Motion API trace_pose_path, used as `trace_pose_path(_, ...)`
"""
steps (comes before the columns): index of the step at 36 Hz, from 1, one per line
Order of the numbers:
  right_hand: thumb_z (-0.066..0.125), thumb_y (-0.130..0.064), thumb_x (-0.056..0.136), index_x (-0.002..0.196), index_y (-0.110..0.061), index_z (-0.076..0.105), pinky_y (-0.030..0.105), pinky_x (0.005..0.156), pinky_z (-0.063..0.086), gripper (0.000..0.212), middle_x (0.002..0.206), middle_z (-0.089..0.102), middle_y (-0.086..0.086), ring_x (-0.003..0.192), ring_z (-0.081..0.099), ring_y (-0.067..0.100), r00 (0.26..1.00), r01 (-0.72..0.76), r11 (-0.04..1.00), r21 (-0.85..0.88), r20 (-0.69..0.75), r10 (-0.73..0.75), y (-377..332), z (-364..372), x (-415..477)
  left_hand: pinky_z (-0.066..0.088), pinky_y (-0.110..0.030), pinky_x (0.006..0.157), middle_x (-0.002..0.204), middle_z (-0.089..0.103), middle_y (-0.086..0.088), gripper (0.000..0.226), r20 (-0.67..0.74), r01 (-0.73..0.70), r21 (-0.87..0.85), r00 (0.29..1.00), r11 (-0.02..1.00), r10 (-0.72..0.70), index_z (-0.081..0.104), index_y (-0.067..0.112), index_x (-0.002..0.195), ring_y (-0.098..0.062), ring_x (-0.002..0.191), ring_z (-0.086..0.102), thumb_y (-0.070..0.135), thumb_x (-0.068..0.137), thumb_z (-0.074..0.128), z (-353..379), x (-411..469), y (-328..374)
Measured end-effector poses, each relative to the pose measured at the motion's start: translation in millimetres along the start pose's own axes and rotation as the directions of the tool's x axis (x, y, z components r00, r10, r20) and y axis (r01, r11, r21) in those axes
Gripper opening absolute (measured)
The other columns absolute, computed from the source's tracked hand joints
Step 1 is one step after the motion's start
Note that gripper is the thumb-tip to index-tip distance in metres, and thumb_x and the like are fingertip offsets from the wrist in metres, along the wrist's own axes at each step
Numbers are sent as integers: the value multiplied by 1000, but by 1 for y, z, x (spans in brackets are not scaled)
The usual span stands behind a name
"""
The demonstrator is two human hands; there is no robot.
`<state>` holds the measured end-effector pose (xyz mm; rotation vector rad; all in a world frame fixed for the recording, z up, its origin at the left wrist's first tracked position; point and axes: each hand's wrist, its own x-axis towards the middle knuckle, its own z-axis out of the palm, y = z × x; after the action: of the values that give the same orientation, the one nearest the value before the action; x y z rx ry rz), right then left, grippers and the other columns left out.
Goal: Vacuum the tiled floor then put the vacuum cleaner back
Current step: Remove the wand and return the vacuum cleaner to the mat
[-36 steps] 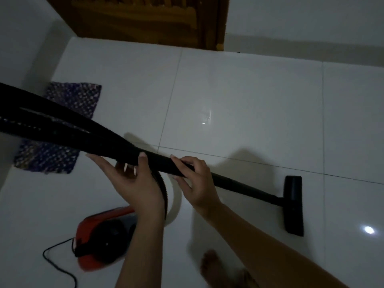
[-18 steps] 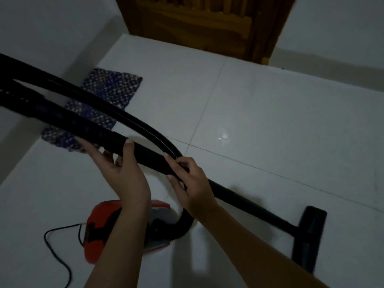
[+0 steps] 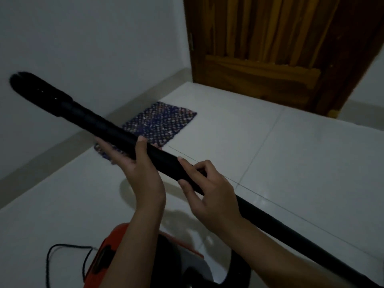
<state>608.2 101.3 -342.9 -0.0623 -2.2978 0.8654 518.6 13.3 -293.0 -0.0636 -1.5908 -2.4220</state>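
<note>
A long black vacuum wand (image 3: 87, 118) runs from upper left down to the lower right edge, held up off the floor. My left hand (image 3: 143, 175) grips it from below, thumb over the top. Just to the right, my right hand (image 3: 209, 196) holds the wand with its fingers curled round it. The red and black vacuum body (image 3: 108, 254) sits on the white tiled floor (image 3: 291, 163) under my forearms, mostly hidden by them. The floor nozzle is out of the frame.
A dark patterned mat (image 3: 162, 123) lies by the left wall (image 3: 83, 48). A brown wooden door (image 3: 270, 48) stands at the back. The black power cord (image 3: 54, 258) loops on the floor at the lower left.
The view has swung up and toward the door. The wand's upper end has risen into view at the left, the hose loop and the floor nozzle have left the frame. Both hands keep their hold.
</note>
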Motion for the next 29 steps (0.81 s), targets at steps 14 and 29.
trace_pose_path(14,46,-27,100,131,-25,56,24,102,36,33,138,54,2,128,48,15,839,-439,864,246,456,297,16,5,50,34,-54,111,155,28,-12,84,19,14,-15,1000,1000,-14,12,81,117,-32,138,36,38,75,71,-53,-31,14)
trace_pose_path(29,42,-35,100,147,-24,31,15,98,25,50,135,39,-15,127,38,4,717,-488,857,164,636,286,27,-20,28,36,-27,111,159,11,-2,91,100,-124,47,988,991,118,-8,43,146,-18,140,31,15,91,58,-41,-62,27)
